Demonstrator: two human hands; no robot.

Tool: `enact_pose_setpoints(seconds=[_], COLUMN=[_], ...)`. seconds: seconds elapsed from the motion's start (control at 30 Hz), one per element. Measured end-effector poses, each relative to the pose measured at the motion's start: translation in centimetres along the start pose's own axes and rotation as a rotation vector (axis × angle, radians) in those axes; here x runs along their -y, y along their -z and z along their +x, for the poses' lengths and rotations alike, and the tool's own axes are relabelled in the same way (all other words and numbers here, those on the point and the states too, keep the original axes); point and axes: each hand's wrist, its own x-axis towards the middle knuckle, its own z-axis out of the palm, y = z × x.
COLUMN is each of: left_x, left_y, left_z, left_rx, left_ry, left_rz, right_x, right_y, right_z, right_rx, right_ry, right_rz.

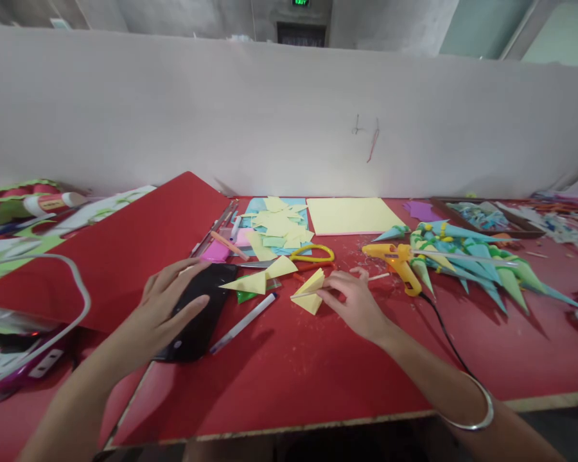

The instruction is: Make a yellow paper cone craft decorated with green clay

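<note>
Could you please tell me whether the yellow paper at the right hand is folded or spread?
Folded: the yellow paper shows several layered edges at the right hand.

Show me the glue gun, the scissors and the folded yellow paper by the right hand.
Glue gun (397, 258): head view, on its body.
Scissors (313, 259): head view, on the yellow handle.
Folded yellow paper (312, 285): head view, on its upper part.

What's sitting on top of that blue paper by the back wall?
On the blue paper lies a loose heap of yellow paper scraps, with a pale green piece near the front. Whatever the heap covers can't be seen, nor can anything beneath the blue sheet.
</note>
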Motion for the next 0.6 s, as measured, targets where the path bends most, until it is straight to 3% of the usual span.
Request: enact_pose_setpoints(seconds=[0.1, 0.23, 0.3, 0.6], left_x=[1.5, 4.8, 5.7, 6.2], left_y=[-0.1, -0.9, -1.4, -2.5], left_z=[0.1, -1.8, -2.7, -3.7], left_rx=[0.068, 0.247, 0.301, 0.257], left_ry=[0.046, 0.239, 0.251, 0.168], left_rz=[0.146, 0.279, 0.316, 0.332], right_x=[-0.1, -0.2, -0.2, -0.2], right_y=[-0.1, -0.2, -0.2, -0.2], right_z=[0.0, 0.0, 0.0, 0.0], right_rx=[-0.008, 0.004, 0.011, 0.028], right_ry=[0.006, 0.023, 0.03, 0.031], right_rz=[-0.004, -0.024, -0.039, -0.049])
